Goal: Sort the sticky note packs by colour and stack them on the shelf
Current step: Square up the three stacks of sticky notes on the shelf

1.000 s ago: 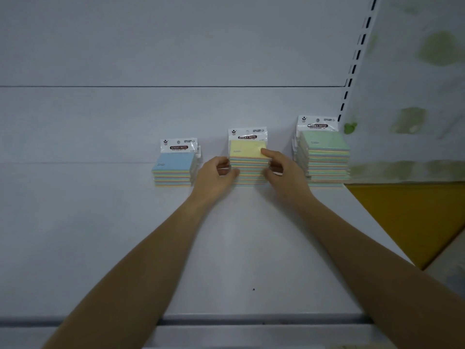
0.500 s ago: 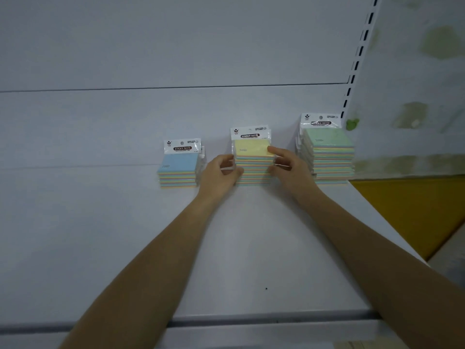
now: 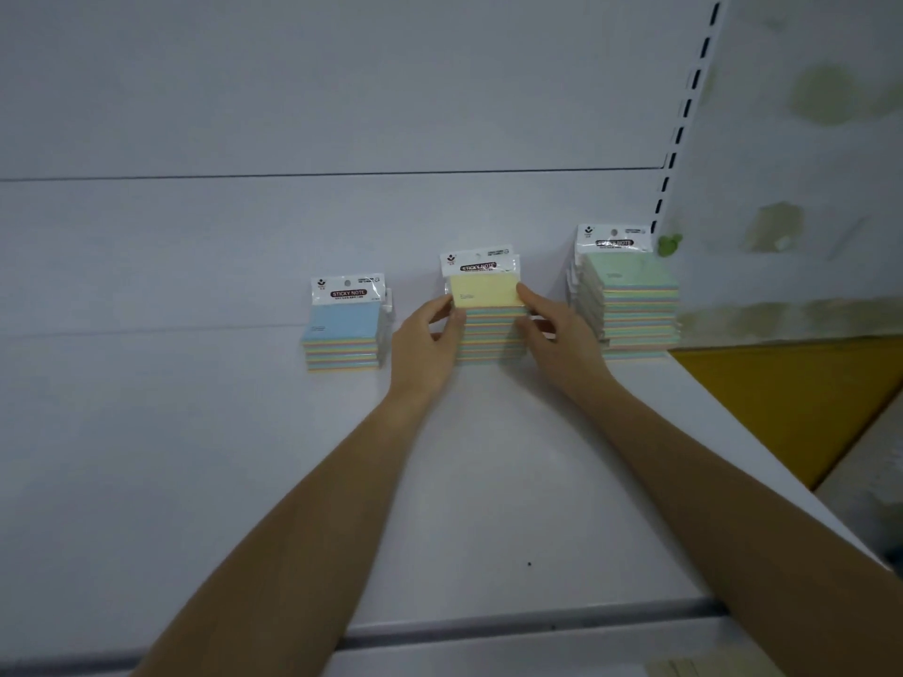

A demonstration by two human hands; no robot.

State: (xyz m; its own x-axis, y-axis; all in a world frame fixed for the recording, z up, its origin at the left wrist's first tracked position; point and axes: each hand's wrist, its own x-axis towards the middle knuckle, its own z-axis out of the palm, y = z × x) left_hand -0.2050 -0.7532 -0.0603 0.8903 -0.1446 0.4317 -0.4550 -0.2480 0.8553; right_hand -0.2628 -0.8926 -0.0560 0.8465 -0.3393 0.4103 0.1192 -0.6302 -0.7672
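White metal shelf [image 3: 195,481]: open surface runs forward to the front lip. Green-topped stack of sticky note packs [image 3: 635,305]: tallest, at the right end by the back panel. Yellow-topped stack of sticky note packs [image 3: 488,334]: centre, side edges pinched by curled fingers of left hand [image 3: 425,344] and right hand [image 3: 562,344]. Blue-topped stack of sticky note packs [image 3: 342,329]: shortest, left, apart.

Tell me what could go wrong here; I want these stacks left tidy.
The left hand and right hand grip the yellow-topped stack from either side; an uneven release could skew its top packs. The right hand sits close beside the tall green-topped stack, so drawing back might knock it.
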